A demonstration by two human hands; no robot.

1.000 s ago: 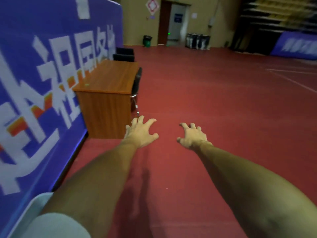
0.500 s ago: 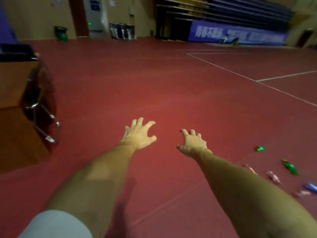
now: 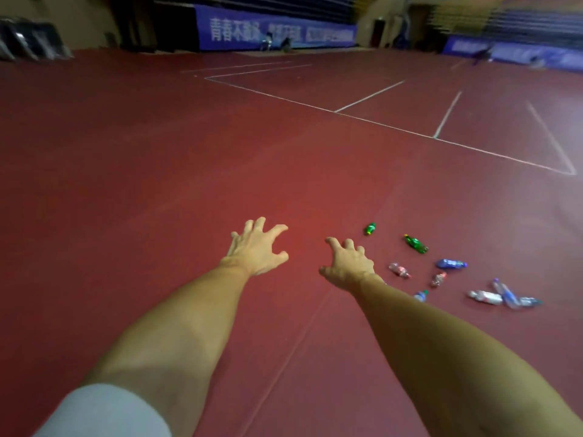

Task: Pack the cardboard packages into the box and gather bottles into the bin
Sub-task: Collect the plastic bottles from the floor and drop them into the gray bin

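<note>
Sports hall: smooth red floor (image 3: 157, 168), white court lines (image 3: 378, 123), blue banners (image 3: 277, 29) at the far end.
Nine plastic bottles (image 3: 416, 244) lie scattered on the floor, just right of the right hand (image 3: 348, 266): two green, the rest clear or blue, one partly hidden by the right forearm (image 3: 441, 357). This and the left hand (image 3: 257, 252) reach forward, fingers spread and bent, holding nothing.

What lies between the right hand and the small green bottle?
Only bare red floor separates right hand and small green bottle, in the head view.
</note>
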